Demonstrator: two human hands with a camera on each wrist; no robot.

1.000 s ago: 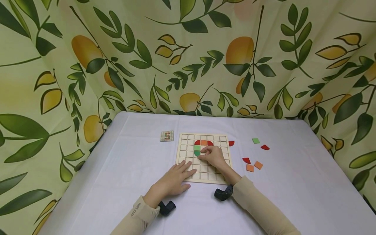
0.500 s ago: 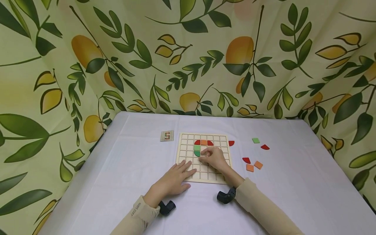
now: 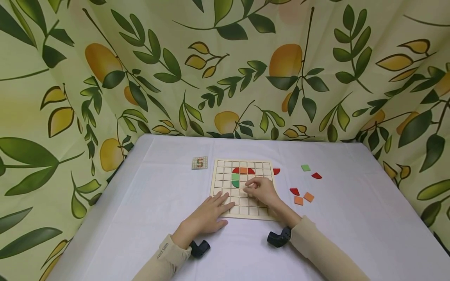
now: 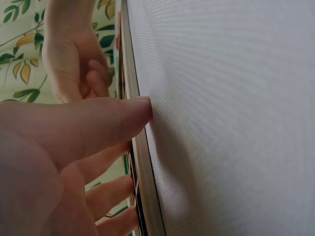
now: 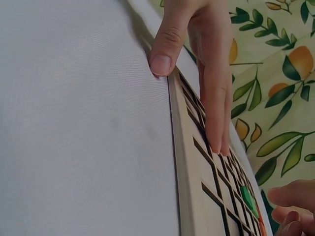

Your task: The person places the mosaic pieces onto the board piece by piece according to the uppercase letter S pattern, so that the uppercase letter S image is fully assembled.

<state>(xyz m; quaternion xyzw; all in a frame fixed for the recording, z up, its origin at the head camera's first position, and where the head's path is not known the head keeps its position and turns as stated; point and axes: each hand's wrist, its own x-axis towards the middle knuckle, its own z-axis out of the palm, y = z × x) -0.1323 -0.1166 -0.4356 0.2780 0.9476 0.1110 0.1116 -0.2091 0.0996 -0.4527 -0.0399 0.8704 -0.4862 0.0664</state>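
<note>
The left hand point(image 3: 207, 212) lies with straight, spread fingers on the near left of a wooden grid board point(image 3: 225, 209), its thumb on the cloth just off the near edge. Over the board's middle is the right hand point(image 3: 261, 191), fingers loosely bent, with no piece visible between thumb and fingertips. Left of those fingertips lies a dark green quarter-round tile point(image 3: 235, 184), below a light green square tile point(image 3: 235, 176). Above them, an orange square tile point(image 3: 243, 170) sits between a red quarter-round tile point(image 3: 236, 170) and another red quarter-round tile point(image 3: 251, 171).
A small pattern card point(image 3: 199, 162) lies left of the board. Against the board's right edge is a loose red tile point(image 3: 276, 171). Farther right lie a green square point(image 3: 306, 168), red tiles point(image 3: 316, 176) and orange squares point(image 3: 299, 200). A patterned curtain point(image 3: 225, 78) stands behind the table.
The right hand has drawn back a little to the right, away from the dark green tile, and its forearm has shifted right. The left hand stays where it was.
</note>
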